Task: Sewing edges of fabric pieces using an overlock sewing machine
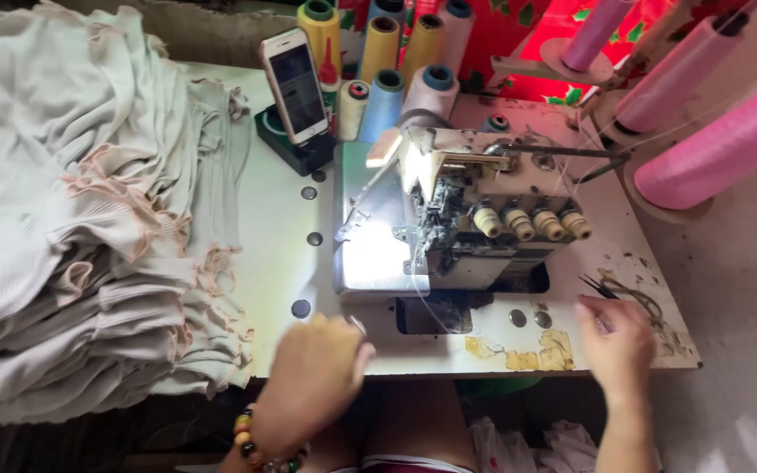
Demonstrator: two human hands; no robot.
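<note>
Right fingers (602,320) pinching small snips (596,289), left fingers (348,337) curled loosely at table (273,236) edge, beside overlock machine (457,219)

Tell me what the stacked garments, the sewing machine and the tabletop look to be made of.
Stacked garments: soft ribbed knit fabric, pale, matte, with frilly peach edging. Sewing machine: probably painted metal, cream and worn, with a shiny steel-looking plate. Tabletop: likely laminated board, smooth white, its surface chipped near the right hand.

The left hand (313,372) is blurred and turned away, so its fingers and grip cannot be seen. The right hand (617,337) hides part of the snips (596,287). The picture's edge cuts the fabric pile (72,219) and pink cones (718,149).
</note>
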